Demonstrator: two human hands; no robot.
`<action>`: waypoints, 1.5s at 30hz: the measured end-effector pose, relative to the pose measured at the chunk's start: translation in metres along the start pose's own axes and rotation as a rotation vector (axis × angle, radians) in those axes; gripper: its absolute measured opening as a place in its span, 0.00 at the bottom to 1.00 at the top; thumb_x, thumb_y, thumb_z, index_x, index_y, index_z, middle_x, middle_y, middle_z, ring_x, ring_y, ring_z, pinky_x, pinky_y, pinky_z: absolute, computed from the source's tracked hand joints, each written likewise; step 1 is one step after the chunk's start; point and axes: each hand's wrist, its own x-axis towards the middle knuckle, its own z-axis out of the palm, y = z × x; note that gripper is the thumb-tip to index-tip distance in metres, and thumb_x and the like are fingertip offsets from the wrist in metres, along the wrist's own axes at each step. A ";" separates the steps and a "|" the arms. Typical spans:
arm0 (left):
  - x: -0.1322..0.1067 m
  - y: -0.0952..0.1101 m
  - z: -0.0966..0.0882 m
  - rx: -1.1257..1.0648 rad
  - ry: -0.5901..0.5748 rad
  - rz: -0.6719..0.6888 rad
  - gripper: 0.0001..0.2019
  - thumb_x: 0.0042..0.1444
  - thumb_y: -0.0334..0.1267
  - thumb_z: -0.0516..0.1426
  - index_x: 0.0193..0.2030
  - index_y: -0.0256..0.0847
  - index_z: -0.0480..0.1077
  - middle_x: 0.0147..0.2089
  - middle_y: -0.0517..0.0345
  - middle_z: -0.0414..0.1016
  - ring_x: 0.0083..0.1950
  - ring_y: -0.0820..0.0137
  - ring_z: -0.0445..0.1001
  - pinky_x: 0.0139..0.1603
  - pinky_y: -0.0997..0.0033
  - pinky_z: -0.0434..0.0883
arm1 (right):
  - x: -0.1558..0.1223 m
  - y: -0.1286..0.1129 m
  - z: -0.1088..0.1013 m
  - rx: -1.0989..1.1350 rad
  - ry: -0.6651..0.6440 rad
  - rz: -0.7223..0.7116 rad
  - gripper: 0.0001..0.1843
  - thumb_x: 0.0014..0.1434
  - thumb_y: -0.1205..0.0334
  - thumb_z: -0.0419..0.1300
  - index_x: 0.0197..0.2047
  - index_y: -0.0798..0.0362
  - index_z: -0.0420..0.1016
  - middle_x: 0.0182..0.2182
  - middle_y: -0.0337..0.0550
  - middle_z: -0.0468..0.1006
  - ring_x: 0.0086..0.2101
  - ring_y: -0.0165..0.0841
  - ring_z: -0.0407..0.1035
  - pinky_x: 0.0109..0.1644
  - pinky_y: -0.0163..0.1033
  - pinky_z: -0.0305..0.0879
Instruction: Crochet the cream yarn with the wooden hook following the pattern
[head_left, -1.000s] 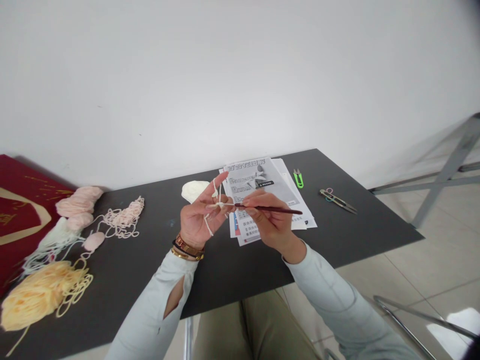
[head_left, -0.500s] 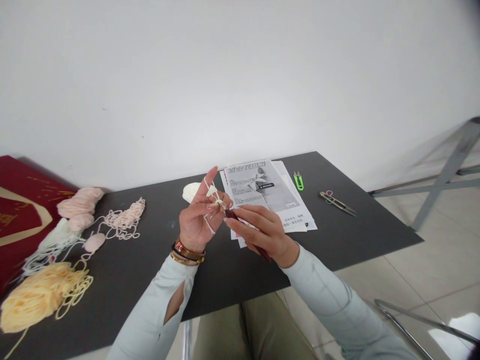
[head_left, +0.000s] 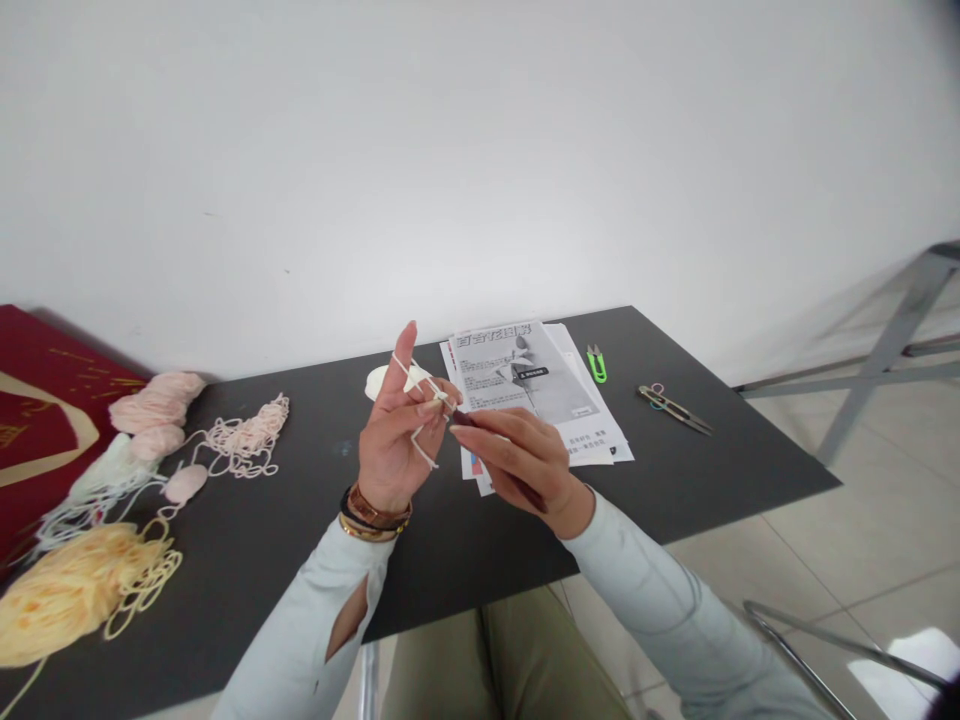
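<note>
My left hand [head_left: 395,440] is raised above the table with its index finger up. White yarn [head_left: 411,376] loops round that finger, and the thumb pinches a small knotted piece of it against the other fingers. My right hand [head_left: 521,455] grips the dark red handle of a crochet hook [head_left: 534,497], whose tip points left into the yarn at the left fingertips. The tip itself is too small to make out. Behind the left hand lies a white ball of yarn [head_left: 380,381], partly covered by the fingers.
Printed sheets [head_left: 555,390] lie behind my right hand. To their right are green thread snips [head_left: 596,364] and metal scissors [head_left: 673,408]. Pink yarn [head_left: 161,402], yellow yarn [head_left: 71,600] and a red bag [head_left: 52,420] occupy the left of the black table [head_left: 292,560].
My left index finger has tilted slightly left and stands straighter, drawing the yarn into a longer stretch. The right hand has turned a little, with the hook still at the yarn.
</note>
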 end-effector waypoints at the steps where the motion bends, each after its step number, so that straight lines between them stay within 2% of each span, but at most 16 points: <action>1: 0.000 0.000 -0.001 -0.007 -0.012 -0.003 0.39 0.45 0.25 0.59 0.65 0.50 0.57 0.25 0.64 0.68 0.34 0.71 0.71 0.41 0.69 0.67 | 0.000 0.001 0.000 0.048 0.016 0.024 0.23 0.62 0.69 0.53 0.59 0.46 0.67 0.44 0.48 0.78 0.42 0.35 0.73 0.42 0.41 0.73; 4: 0.000 -0.001 -0.003 -0.032 -0.036 -0.034 0.40 0.45 0.25 0.57 0.66 0.51 0.55 0.27 0.62 0.70 0.34 0.70 0.71 0.41 0.68 0.68 | 0.001 0.004 0.000 0.069 0.047 -0.012 0.21 0.62 0.69 0.52 0.57 0.48 0.68 0.44 0.50 0.78 0.42 0.35 0.73 0.41 0.41 0.73; 7: -0.001 -0.001 -0.001 -0.042 -0.014 -0.072 0.39 0.45 0.25 0.57 0.66 0.51 0.56 0.27 0.62 0.69 0.34 0.70 0.70 0.39 0.69 0.68 | 0.000 0.002 0.000 -0.119 0.013 -0.121 0.20 0.62 0.68 0.54 0.57 0.49 0.68 0.41 0.50 0.78 0.39 0.36 0.72 0.39 0.40 0.72; 10: -0.001 -0.001 0.001 -0.016 0.011 -0.030 0.38 0.45 0.25 0.58 0.65 0.49 0.58 0.26 0.64 0.67 0.34 0.70 0.70 0.39 0.70 0.67 | -0.001 -0.002 0.002 -0.284 -0.011 -0.154 0.21 0.62 0.67 0.54 0.58 0.46 0.67 0.38 0.46 0.79 0.34 0.34 0.71 0.35 0.38 0.70; 14: 0.000 -0.001 0.000 0.041 0.044 0.037 0.37 0.45 0.24 0.60 0.64 0.50 0.60 0.24 0.65 0.67 0.35 0.70 0.71 0.38 0.71 0.67 | -0.002 -0.006 0.006 -0.315 -0.022 -0.121 0.23 0.62 0.68 0.53 0.60 0.47 0.65 0.38 0.48 0.78 0.32 0.34 0.70 0.33 0.38 0.69; 17: 0.002 -0.002 -0.005 0.066 0.021 0.035 0.38 0.46 0.24 0.60 0.64 0.51 0.59 0.24 0.64 0.69 0.35 0.69 0.71 0.37 0.71 0.67 | -0.001 -0.008 0.006 -0.199 0.011 -0.041 0.24 0.60 0.72 0.54 0.60 0.51 0.65 0.40 0.51 0.76 0.35 0.34 0.71 0.35 0.38 0.70; 21: 0.005 -0.005 -0.012 0.092 -0.033 0.031 0.41 0.46 0.25 0.60 0.67 0.49 0.53 0.27 0.62 0.72 0.35 0.70 0.72 0.34 0.74 0.66 | 0.002 -0.009 0.003 0.008 0.052 0.091 0.25 0.58 0.76 0.55 0.57 0.48 0.68 0.41 0.49 0.75 0.38 0.33 0.72 0.39 0.38 0.72; 24: 0.006 -0.006 -0.014 0.100 -0.050 0.023 0.43 0.46 0.26 0.60 0.68 0.49 0.50 0.28 0.61 0.74 0.35 0.71 0.72 0.34 0.75 0.67 | 0.005 -0.009 0.001 0.124 0.111 0.133 0.25 0.57 0.77 0.56 0.55 0.47 0.71 0.40 0.47 0.76 0.38 0.33 0.73 0.39 0.37 0.72; 29: 0.007 -0.006 -0.019 0.084 -0.085 0.007 0.39 0.47 0.25 0.58 0.66 0.51 0.56 0.28 0.61 0.72 0.36 0.71 0.72 0.41 0.71 0.67 | 0.012 -0.008 -0.002 0.289 0.215 0.216 0.23 0.55 0.78 0.58 0.50 0.48 0.75 0.36 0.44 0.78 0.35 0.31 0.73 0.36 0.37 0.71; 34: 0.009 -0.007 -0.023 0.049 -0.098 -0.040 0.36 0.45 0.26 0.58 0.63 0.49 0.61 0.24 0.63 0.66 0.33 0.71 0.70 0.39 0.70 0.67 | 0.015 -0.002 -0.005 0.430 0.268 0.355 0.15 0.58 0.73 0.58 0.45 0.47 0.77 0.35 0.44 0.79 0.34 0.32 0.72 0.36 0.38 0.69; 38: 0.009 -0.007 -0.021 0.032 -0.102 -0.087 0.34 0.44 0.26 0.57 0.61 0.46 0.64 0.23 0.63 0.64 0.31 0.71 0.67 0.38 0.69 0.67 | 0.016 0.003 -0.007 0.577 0.304 0.526 0.09 0.60 0.66 0.58 0.40 0.48 0.79 0.31 0.41 0.77 0.26 0.28 0.68 0.28 0.36 0.64; 42: 0.009 -0.006 -0.019 -0.001 -0.102 -0.103 0.33 0.43 0.27 0.57 0.60 0.44 0.66 0.21 0.64 0.60 0.29 0.72 0.65 0.36 0.69 0.67 | 0.020 0.004 -0.008 0.731 0.340 0.647 0.08 0.60 0.61 0.58 0.37 0.49 0.80 0.25 0.38 0.72 0.19 0.25 0.61 0.22 0.34 0.55; 45: 0.009 -0.006 -0.018 -0.004 -0.101 -0.111 0.32 0.42 0.27 0.57 0.59 0.42 0.68 0.18 0.66 0.55 0.27 0.73 0.63 0.35 0.68 0.66 | 0.021 0.005 -0.008 0.820 0.379 0.704 0.08 0.59 0.58 0.59 0.35 0.49 0.80 0.23 0.37 0.72 0.19 0.25 0.61 0.20 0.34 0.52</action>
